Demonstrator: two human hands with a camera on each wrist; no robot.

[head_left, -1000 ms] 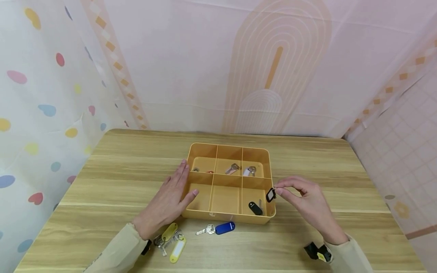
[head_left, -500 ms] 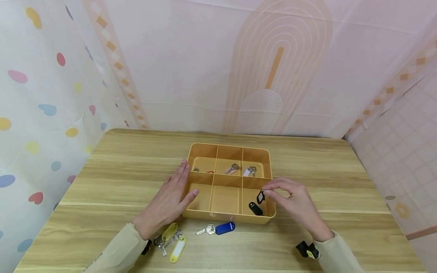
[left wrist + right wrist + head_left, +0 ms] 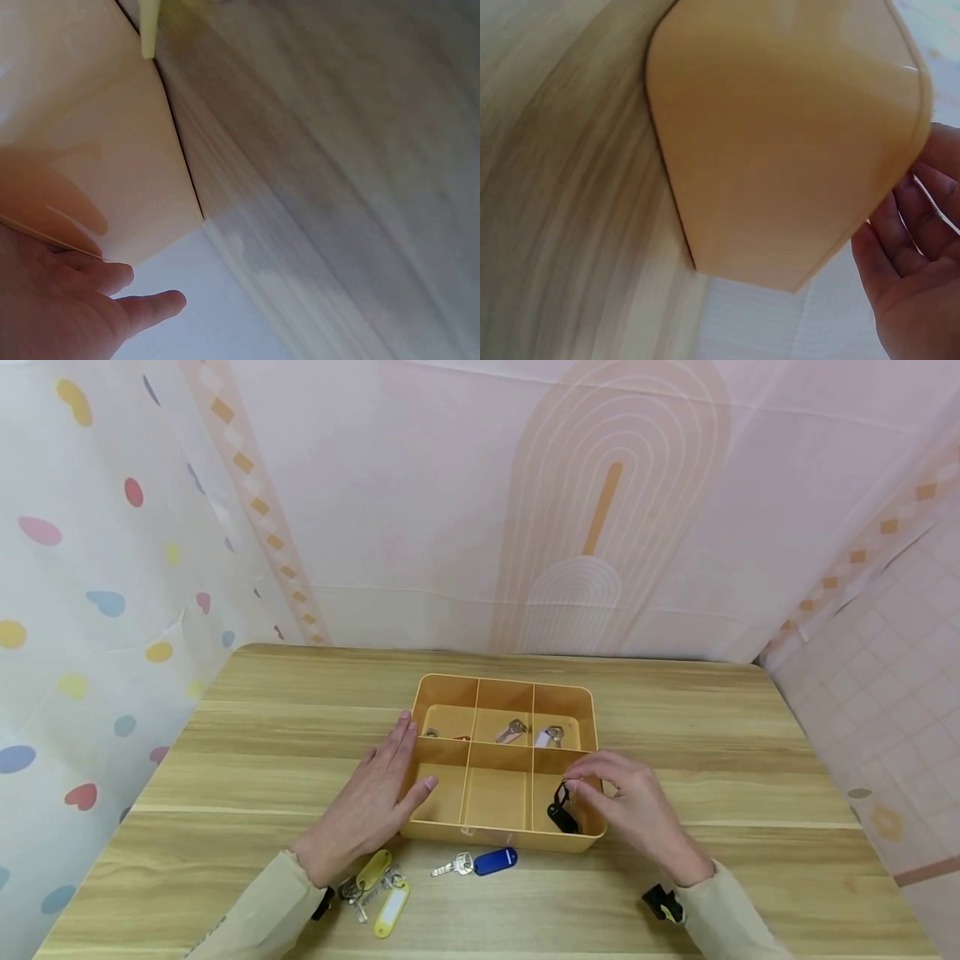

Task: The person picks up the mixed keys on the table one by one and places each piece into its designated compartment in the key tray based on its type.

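A tan divided box [image 3: 498,837] stands on the wooden table. My left hand [image 3: 371,797] rests along its left wall with fingers straight, also seen beside the wall in the left wrist view. My right hand [image 3: 626,797] reaches over the right wall and pinches a black-framed key tag [image 3: 562,792] inside the front right compartment. Just below it lies another black key tag [image 3: 562,818]. In the right wrist view the box wall hides the fingertips. The back compartments hold a key with a pinkish tag [image 3: 512,732], a key with a white tag [image 3: 550,737], and partly hidden items at back left.
In front of the box lies a key with a blue tag [image 3: 495,861]. Left of that, near my left wrist, are keys with yellow tags [image 3: 392,910]. A patterned cloth [image 3: 412,527] hangs behind the table [image 3: 712,718].
My right hand has moved left over the box's right wall, carrying the black-framed key tag down into the front right compartment, close to the other black tag. My left hand stays put.
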